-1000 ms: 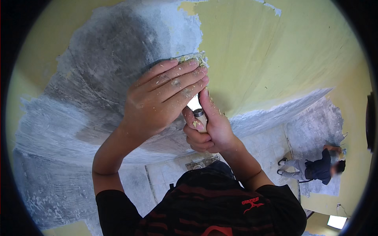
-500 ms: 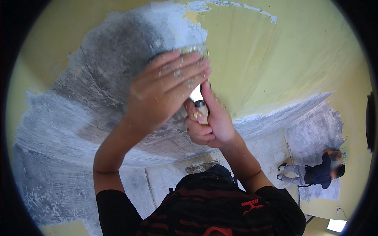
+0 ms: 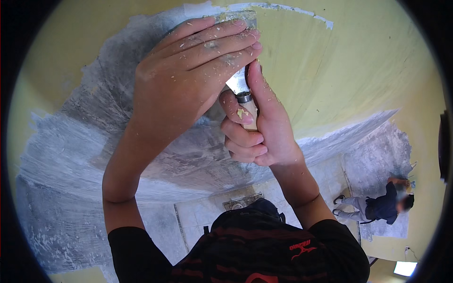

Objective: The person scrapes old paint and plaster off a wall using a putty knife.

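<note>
My right hand [image 3: 257, 120] is wrapped round the pale wooden handle of a putty knife [image 3: 239, 84], its thumb stretched along the blade's side. My left hand [image 3: 188, 70] lies flat across the broad metal blade with fingers outstretched, hiding most of it. The blade's front edge shows just past the fingertips, against the wall. Flakes of paint cling to both hands. Yellow paint [image 3: 302, 70] covers the wall on the right of the blade. To the left, the paint is off and a grey, scratched surface [image 3: 113, 89] shows.
At the far right a person [image 3: 377, 206] in a dark shirt works at another bared patch of wall. Below, a drain cover [image 3: 243, 201] is set in the tiled floor [image 3: 193, 219]. A dark object [image 3: 443, 146] is on the right wall.
Both hands have moved up the wall together with the putty knife, and its blade edge now reaches close to the upper bared strip. The other person has barely moved.
</note>
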Motion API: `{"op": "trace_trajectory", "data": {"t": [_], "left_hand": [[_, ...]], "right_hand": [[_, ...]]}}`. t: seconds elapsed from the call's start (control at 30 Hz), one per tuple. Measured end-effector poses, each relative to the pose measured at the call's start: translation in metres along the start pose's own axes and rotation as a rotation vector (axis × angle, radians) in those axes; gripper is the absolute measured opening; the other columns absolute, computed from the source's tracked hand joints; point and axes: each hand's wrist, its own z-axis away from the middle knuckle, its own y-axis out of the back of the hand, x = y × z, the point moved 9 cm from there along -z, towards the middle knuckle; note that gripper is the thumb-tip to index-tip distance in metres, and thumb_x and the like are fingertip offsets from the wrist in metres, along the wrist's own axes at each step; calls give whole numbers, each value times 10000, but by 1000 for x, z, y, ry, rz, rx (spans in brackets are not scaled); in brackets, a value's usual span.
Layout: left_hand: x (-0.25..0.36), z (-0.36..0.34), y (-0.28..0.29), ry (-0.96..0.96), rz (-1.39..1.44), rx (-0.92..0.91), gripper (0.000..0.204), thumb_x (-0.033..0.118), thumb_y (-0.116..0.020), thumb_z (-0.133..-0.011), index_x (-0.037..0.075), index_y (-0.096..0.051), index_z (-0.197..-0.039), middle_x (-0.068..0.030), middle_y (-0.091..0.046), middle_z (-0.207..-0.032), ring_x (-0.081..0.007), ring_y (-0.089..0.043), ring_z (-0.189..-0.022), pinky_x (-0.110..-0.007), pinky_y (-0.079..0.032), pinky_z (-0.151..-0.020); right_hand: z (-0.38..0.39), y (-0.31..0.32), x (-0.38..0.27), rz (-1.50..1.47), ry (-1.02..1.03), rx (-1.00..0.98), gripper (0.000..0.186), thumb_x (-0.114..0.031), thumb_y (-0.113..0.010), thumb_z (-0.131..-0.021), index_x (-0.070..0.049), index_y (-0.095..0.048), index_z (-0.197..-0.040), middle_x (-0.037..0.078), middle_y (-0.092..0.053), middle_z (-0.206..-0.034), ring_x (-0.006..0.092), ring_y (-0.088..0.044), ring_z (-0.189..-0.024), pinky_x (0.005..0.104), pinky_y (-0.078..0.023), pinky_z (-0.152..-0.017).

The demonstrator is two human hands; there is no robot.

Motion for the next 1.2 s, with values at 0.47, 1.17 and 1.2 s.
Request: {"op": "trace_trajectory", "data": {"t": [0.47, 1.17, 1.2], "left_hand": [[-2, -2, 3, 42, -12, -51, 413, -43, -594, -779, 112, -792, -1107, -42, -764, -1166, -226, -686, -1193, -421, -494, -1076], [-1, 7, 3, 90, 48, -40, 463, -103, -571, -712, 97, -791, -1067, -42, -761, -1169, -229, -685, -1195, -416, -497, -1082], [-1, 1, 6, 93, 46, -41, 463, -103, -571, -712, 97, -791, -1067, -42, -761, -1169, -229, -685, -1195, -416, -497, -1082]], "right_hand": [[-1, -15, 9, -129, -8, -55, 694, -780, -200, -996, -182, -422, -723, -51, -239, -453, 64, -166, -323, 234, -116, -303], [2, -10, 22, -119, -39, 45, 692, -778, -211, -997, -186, -428, -714, -53, -252, -448, 64, -173, -318, 230, -125, -301], [-1, -12, 19, -120, -42, 43, 692, -778, -211, -997, -186, -428, -714, -53, -252, -448, 64, -173, -318, 230, -125, -301]]}}
